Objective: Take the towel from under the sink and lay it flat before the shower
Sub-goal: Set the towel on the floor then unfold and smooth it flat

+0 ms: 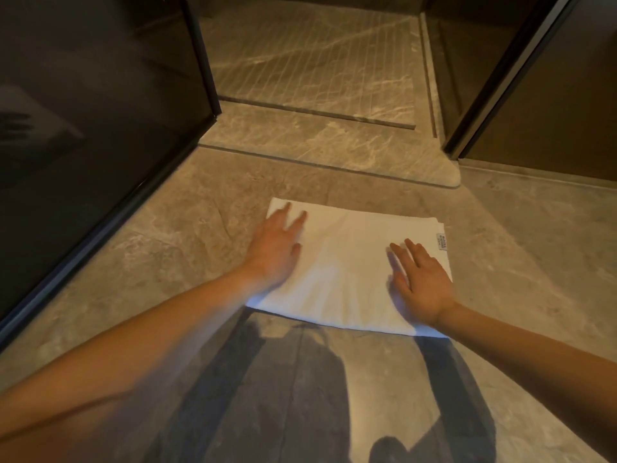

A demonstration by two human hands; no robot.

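A white towel [347,262] lies flat on the stone floor, just in front of the raised shower threshold [334,152]. It looks folded, with a small label [441,243] at its right edge. My left hand [277,248] rests palm down on the towel's left side, fingers spread toward the far left corner. My right hand [420,282] presses flat on the right side, fingers apart. Neither hand grips the cloth.
The shower floor [310,58] with grooved marble lies beyond the threshold. A dark glass panel [100,145] with a black frame stands on the left. Another dark framed panel [534,95] stands on the right. Shadows of my arms fall on the floor near me.
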